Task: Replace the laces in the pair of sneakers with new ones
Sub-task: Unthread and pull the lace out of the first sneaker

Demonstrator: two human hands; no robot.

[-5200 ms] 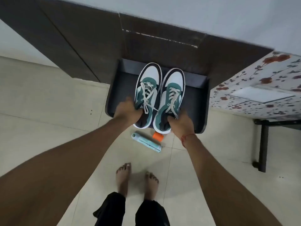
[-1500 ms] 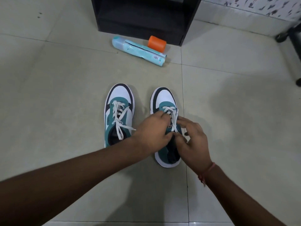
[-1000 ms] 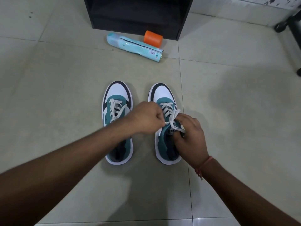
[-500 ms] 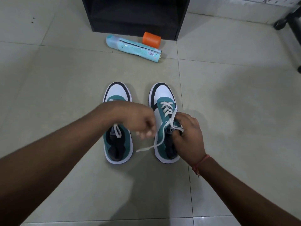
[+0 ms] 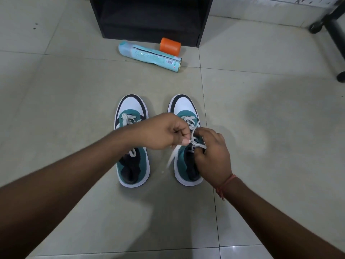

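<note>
Two teal, white and black sneakers stand side by side on the tiled floor, toes away from me. The left sneaker [image 5: 131, 163] keeps its white lace threaded. Over the right sneaker [image 5: 183, 107] both hands work at the white lace [image 5: 172, 156]. My left hand [image 5: 164, 131] pinches the lace between thumb and fingers near the tongue, and a loose end hangs down to the floor between the shoes. My right hand [image 5: 211, 152] grips the tongue and the lace at the sneaker's collar, hiding that part.
A light blue tube-shaped pack [image 5: 149, 56] lies on the floor beyond the shoes, with an orange cylinder [image 5: 170, 46] behind it. A black shelf unit [image 5: 203, 19] stands further back. A black furniture leg [image 5: 334, 32] is at the far right.
The pair came off the black shelf onto the floor. In the last second my left hand pulled one lace end loose toward the left, then moved back to the right sneaker's tongue.
</note>
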